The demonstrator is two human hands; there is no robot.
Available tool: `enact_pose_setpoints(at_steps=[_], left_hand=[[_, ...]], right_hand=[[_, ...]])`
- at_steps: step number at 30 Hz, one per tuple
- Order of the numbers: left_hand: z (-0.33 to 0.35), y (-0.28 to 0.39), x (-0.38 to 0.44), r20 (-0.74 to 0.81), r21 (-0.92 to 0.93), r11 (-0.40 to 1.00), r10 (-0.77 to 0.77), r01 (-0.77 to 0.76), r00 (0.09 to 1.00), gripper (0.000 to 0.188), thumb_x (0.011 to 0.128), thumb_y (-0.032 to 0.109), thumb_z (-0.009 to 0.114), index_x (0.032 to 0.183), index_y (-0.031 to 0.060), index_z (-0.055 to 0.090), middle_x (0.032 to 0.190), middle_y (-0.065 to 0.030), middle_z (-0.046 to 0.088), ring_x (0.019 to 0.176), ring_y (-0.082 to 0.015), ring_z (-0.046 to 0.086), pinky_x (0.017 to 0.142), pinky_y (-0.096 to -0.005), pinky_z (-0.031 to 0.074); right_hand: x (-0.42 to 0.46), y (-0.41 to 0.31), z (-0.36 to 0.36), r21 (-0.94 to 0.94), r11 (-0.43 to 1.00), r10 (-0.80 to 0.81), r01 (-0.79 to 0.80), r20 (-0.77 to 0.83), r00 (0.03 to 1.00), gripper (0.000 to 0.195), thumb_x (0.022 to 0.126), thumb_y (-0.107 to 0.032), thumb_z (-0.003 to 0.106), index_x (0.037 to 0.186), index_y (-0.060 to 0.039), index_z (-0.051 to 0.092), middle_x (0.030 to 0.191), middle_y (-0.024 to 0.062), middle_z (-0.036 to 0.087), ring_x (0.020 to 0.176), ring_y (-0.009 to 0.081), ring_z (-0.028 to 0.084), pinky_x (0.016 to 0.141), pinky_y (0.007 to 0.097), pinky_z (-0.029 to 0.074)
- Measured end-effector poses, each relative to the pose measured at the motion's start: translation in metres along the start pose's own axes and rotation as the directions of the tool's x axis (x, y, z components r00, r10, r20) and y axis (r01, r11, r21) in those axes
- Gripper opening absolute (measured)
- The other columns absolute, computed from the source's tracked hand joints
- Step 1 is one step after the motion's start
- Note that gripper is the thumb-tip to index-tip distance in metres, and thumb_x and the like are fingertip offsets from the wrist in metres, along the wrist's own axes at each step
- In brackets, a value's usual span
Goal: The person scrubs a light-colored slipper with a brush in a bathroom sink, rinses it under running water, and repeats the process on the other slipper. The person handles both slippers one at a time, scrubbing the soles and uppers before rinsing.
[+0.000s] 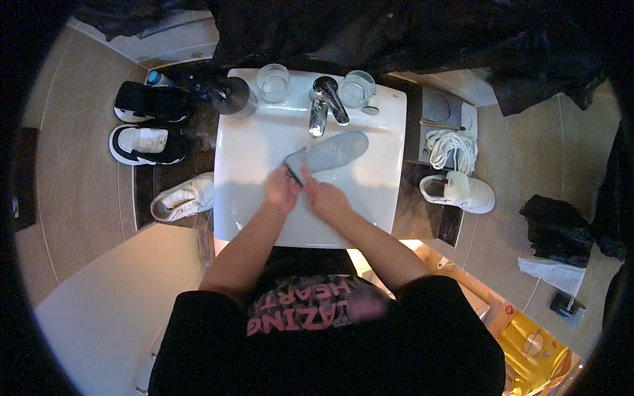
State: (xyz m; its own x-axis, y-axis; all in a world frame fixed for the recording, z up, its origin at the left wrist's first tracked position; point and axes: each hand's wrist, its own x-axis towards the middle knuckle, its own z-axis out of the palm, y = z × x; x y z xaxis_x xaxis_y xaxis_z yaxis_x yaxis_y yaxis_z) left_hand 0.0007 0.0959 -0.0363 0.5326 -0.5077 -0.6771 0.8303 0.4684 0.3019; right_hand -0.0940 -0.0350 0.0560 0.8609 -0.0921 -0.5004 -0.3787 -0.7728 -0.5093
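Note:
A light grey shoe insole (334,151) lies slanted in the white washbasin (237,218), below the chrome faucet (319,116). My left hand (283,189) grips the insole's lower left end, and a dark edge shows at its fingers. My right hand (324,195) is at the same end with a finger extended onto the insole's surface; it is slightly blurred, and whether it holds anything is unclear. Whitish wet patches, perhaps suds, show on and beside the insole.
Two glasses (273,84) and a dark pump bottle (235,98) stand at the basin's back. Black-and-white shoes (148,144) and a white shoe (185,198) sit left. Right are white laces (451,151), a thin brush or stick (441,125) and another white shoe (460,193).

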Motion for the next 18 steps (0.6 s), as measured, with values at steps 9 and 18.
enact_pose_setpoints(at_steps=[9,18], left_hand=[[0.023,0.013,-0.050,-0.318,0.649,0.760,0.267,0.004,0.910,0.026,0.092,0.014,0.065,0.112,0.0010,0.057,0.097,-0.0103,0.061,0.080,-0.0179,0.063,0.063,-0.0308,0.054],[0.014,0.022,-0.031,0.003,0.977,-0.213,0.128,0.024,0.992,0.058,0.080,0.022,0.075,0.124,0.0003,0.045,0.098,-0.0228,0.067,0.090,-0.0381,0.068,0.080,-0.0462,0.053]], right_hand=[[-0.001,0.034,-0.041,-0.240,0.946,0.209,-0.217,-0.057,0.976,0.055,0.100,-0.026,0.041,0.153,-0.0217,0.026,0.090,0.0195,0.066,0.081,0.0370,0.067,0.073,0.0497,0.054],[-0.002,0.010,0.009,-0.128,0.992,-0.001,0.007,0.048,0.999,0.059,0.095,-0.017,0.046,0.151,-0.0232,0.031,0.101,0.0214,0.061,0.089,0.0373,0.066,0.076,0.0486,0.055]])
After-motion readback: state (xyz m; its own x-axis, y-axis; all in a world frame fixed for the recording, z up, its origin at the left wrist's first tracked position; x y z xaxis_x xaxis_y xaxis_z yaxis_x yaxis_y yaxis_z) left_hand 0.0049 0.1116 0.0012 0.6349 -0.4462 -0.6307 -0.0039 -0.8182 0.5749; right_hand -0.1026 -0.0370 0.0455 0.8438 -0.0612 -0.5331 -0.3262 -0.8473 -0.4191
